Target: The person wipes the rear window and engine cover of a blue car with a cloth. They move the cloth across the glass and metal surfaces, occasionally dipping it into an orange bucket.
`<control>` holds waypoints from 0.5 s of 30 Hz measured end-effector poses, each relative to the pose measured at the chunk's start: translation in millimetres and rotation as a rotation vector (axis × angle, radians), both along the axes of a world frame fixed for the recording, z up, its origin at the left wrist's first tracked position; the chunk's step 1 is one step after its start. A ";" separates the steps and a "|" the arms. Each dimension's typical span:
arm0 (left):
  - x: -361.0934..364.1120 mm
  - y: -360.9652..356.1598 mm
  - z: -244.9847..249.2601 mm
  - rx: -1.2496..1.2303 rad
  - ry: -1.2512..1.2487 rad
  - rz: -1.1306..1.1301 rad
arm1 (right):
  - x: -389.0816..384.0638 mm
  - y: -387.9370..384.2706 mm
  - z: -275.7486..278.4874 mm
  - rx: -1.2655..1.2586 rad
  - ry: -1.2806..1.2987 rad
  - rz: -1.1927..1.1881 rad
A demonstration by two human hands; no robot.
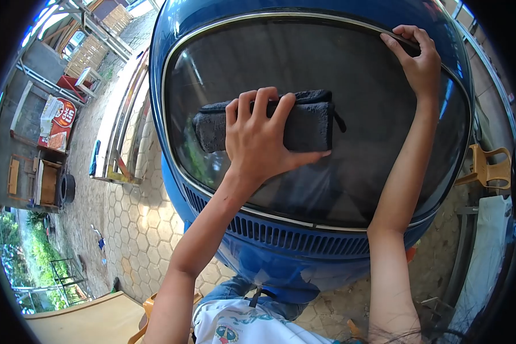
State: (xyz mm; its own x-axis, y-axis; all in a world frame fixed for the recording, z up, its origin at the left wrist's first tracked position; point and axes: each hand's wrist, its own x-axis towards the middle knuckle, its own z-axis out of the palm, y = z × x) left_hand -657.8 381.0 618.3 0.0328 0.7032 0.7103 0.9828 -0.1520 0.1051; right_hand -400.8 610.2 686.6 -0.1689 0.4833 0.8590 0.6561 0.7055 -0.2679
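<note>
My left hand (257, 129) is closed over a folded dark grey cloth (309, 126), its fingertips over the far edge and its thumb stretched to the right. The cloth lies against the dark car window (327, 63), left of its middle, and a small dark loop sticks out at its right end. At the upper right of the window, my right hand (421, 60) rests by the bright metal trim. Its fingers are bent over the edge, and the thumb stands apart from them near the glass. I see nothing held in this hand.
Below the window, the blue car body (258, 264) has a row of vent slots (298, 238). A tan plastic chair (487, 166) stands at the right. Hexagonal paving (140, 241) covers the ground at the left, beside a long bench-like frame (120, 126). A tabletop (92, 321) is at lower left.
</note>
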 end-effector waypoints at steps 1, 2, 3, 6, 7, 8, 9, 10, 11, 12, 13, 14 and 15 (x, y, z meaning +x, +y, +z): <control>4.1 3.9 0.3 0.025 0.009 0.002 | 2.1 1.7 -1.1 -0.009 0.012 0.010; 7.6 -3.9 -4.5 0.009 0.027 -0.024 | 4.7 3.1 -1.8 -0.018 0.020 0.022; 10.2 -21.7 -13.2 -0.008 0.045 -0.046 | 6.7 4.8 -2.1 -0.026 0.027 0.038; 2.9 -92.9 -66.3 -0.090 0.080 -0.061 | 7.5 9.8 -3.4 -0.018 0.030 0.030; 1.7 -106.3 -72.0 -0.126 0.086 -0.058 | 6.6 11.0 -4.1 -0.015 0.031 0.041; -2.6 -106.8 -76.7 -0.128 0.093 -0.054 | 5.8 12.1 -2.8 -0.008 0.033 0.048; -4.1 -102.9 -72.3 -0.134 0.095 -0.052 | 6.5 9.6 -2.1 -0.004 0.031 0.053; -2.8 -100.2 -67.4 -0.142 0.089 -0.039 | 2.9 3.4 1.1 -0.026 0.029 0.054; -0.4 -88.0 -59.6 -0.119 0.075 -0.013 | -2.6 -2.1 6.7 -0.038 0.037 0.052; 1.8 -71.9 -50.3 -0.095 0.057 0.012 | -4.3 -6.9 10.2 -0.050 0.051 0.038; 6.1 -59.5 -42.2 -0.079 0.035 0.039 | -5.3 -9.0 9.2 -0.039 0.077 0.045; 12.3 -53.8 -36.7 -0.062 0.010 0.069 | -7.2 -8.6 8.6 -0.027 0.099 0.054; 18.9 -52.2 -32.6 -0.064 -0.011 0.086 | -8.4 -8.0 9.9 -0.007 0.119 0.066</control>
